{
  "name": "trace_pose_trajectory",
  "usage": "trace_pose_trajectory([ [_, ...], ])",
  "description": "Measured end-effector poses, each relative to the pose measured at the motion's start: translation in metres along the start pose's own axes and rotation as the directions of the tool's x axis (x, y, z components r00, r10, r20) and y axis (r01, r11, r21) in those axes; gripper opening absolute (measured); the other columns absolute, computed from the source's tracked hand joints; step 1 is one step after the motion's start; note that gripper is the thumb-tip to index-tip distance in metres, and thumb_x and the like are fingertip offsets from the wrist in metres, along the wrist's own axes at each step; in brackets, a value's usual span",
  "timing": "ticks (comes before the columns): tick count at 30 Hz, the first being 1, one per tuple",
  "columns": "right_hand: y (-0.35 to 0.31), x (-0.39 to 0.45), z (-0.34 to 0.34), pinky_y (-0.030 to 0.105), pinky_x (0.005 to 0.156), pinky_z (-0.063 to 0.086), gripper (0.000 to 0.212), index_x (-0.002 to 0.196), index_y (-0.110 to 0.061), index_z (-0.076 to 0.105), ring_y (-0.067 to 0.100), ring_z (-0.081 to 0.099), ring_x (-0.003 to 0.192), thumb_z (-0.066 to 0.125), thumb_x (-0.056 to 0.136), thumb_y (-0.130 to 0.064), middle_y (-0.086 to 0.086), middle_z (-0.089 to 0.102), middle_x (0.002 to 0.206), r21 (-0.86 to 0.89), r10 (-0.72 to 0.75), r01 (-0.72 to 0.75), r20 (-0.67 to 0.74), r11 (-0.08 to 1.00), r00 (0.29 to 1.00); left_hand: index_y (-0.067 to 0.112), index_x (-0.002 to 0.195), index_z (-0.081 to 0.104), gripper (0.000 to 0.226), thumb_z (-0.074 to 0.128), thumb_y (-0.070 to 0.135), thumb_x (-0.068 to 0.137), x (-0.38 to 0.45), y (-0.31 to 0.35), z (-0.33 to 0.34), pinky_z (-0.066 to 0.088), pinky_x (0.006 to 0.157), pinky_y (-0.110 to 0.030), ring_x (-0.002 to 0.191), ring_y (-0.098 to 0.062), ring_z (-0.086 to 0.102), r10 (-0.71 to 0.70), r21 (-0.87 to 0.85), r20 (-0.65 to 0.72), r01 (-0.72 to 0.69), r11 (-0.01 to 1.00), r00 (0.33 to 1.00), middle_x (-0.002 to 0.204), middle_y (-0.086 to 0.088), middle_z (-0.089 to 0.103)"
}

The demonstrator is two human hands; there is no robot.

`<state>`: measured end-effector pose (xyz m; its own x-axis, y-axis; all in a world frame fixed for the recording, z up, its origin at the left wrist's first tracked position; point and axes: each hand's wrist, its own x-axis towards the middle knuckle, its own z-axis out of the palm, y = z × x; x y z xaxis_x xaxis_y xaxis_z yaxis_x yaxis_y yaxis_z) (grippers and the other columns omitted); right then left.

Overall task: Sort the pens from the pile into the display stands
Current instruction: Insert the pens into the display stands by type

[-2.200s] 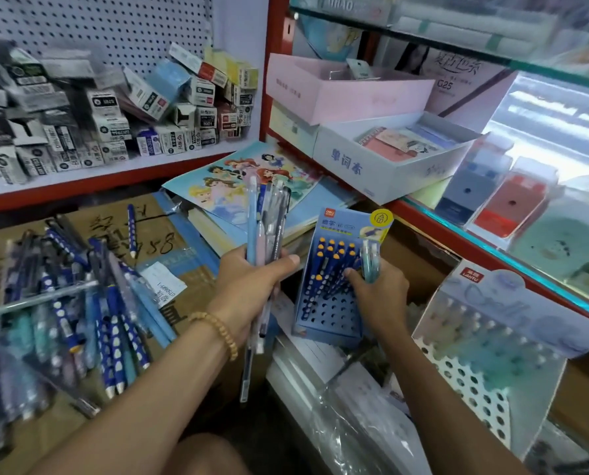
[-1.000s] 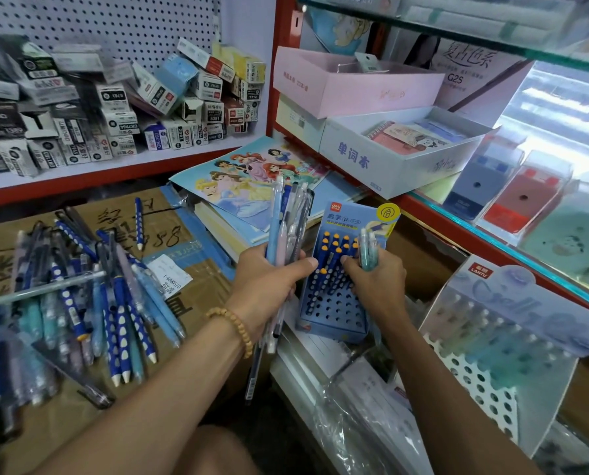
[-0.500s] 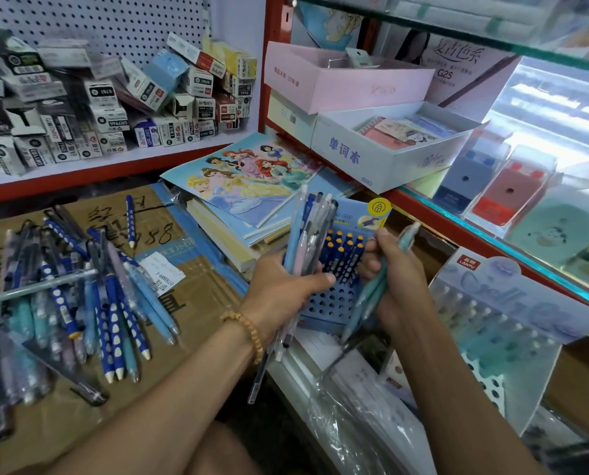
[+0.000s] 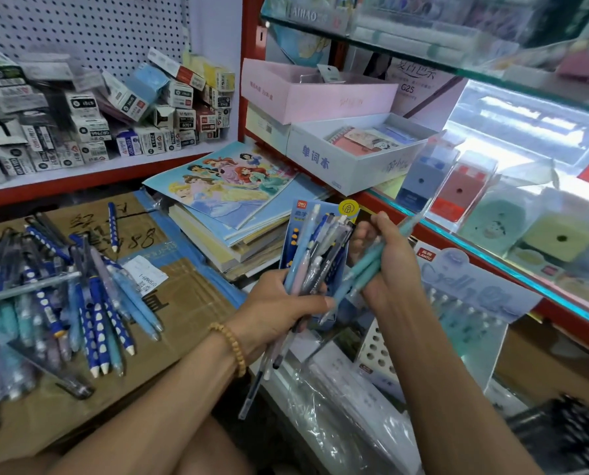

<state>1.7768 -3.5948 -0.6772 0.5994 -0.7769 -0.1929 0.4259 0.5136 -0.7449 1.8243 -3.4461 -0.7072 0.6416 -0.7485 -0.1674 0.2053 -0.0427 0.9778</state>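
My left hand (image 4: 279,308) grips a mixed bundle of pens (image 4: 315,255), blue, pink and dark, fanned upward. My right hand (image 4: 390,265) holds two teal pens (image 4: 365,272) slanted, their tips near the bundle. Behind both hands stands the blue display stand (image 4: 298,214) with a yellow round sticker; most of it is hidden. A white perforated stand with a pale blue header (image 4: 471,286) holds several pastel pens at the right. The pile of pens (image 4: 63,303), many blue with white dots, lies on flattened cardboard (image 4: 190,303) at the left.
A stack of notebooks topped by a princess cover (image 4: 231,186) lies behind the hands. Boxes of refills (image 4: 91,114) fill the left shelf. A white box of notebooks (image 4: 348,159) and packaged sharpeners (image 4: 457,190) sit on the red-edged glass shelf (image 4: 492,265). Plastic-wrapped packs (image 4: 348,406) lie below.
My right hand has pulled the teal pens up and out of the blue stand, lifting and tilting them. My left hand with the bundle has moved right, in front of the blue stand.
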Motion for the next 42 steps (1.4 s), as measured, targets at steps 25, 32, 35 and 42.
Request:
trace_pose_trajectory([
  [25,-0.115,-0.080,-0.092,0.020,0.042,0.035,0.014,0.086,-0.009,0.065,0.008,0.035,0.038,0.075,0.084,-0.018,0.001,0.053,0.052,-0.640,-0.350,0.320,0.085,0.699,0.933,0.007,0.080,0.066,0.028,0.078,0.014,0.056,-0.013,0.006,0.069,0.042,0.041,-0.019,0.049,-0.015,0.054,0.035,-0.125,0.258,-0.002,0.992,0.965,0.080,-0.022,0.072],
  [32,-0.126,-0.091,-0.109,0.020,0.042,0.036,0.007,0.095,-0.012,0.068,0.009,0.037,0.041,0.069,0.089,-0.016,0.015,0.055,0.067,-0.629,-0.410,0.405,0.148,0.663,0.900,0.004,0.085,0.065,0.004,0.068,0.002,0.083,-0.010,0.002,0.090,0.039,0.039,-0.018,0.043,-0.012,0.045,-0.001,-0.118,0.258,0.033,0.992,0.966,0.076,-0.016,0.071],
  [35,-0.125,-0.091,-0.114,0.018,0.041,0.036,0.016,0.100,-0.008,0.069,0.007,0.037,0.040,0.071,0.085,-0.013,0.038,0.059,0.091,-0.607,-0.405,0.396,0.131,0.689,0.905,0.000,0.090,0.066,0.008,0.068,0.005,0.084,-0.008,-0.002,0.095,0.039,0.038,-0.018,0.041,-0.011,0.045,-0.058,-0.171,0.257,0.105,0.980,0.965,0.079,-0.017,0.070],
  [42,-0.120,-0.084,-0.125,0.020,0.040,0.038,0.030,0.101,0.001,0.064,0.009,0.041,0.039,0.077,0.081,-0.017,0.031,0.066,0.093,-0.656,-0.526,0.403,0.011,0.638,0.851,0.002,0.086,0.068,0.008,0.071,0.008,0.083,0.001,-0.011,0.100,0.041,0.041,-0.019,0.043,-0.012,0.046,-0.139,-0.123,0.250,0.174,0.977,0.958,0.081,-0.017,0.072],
])
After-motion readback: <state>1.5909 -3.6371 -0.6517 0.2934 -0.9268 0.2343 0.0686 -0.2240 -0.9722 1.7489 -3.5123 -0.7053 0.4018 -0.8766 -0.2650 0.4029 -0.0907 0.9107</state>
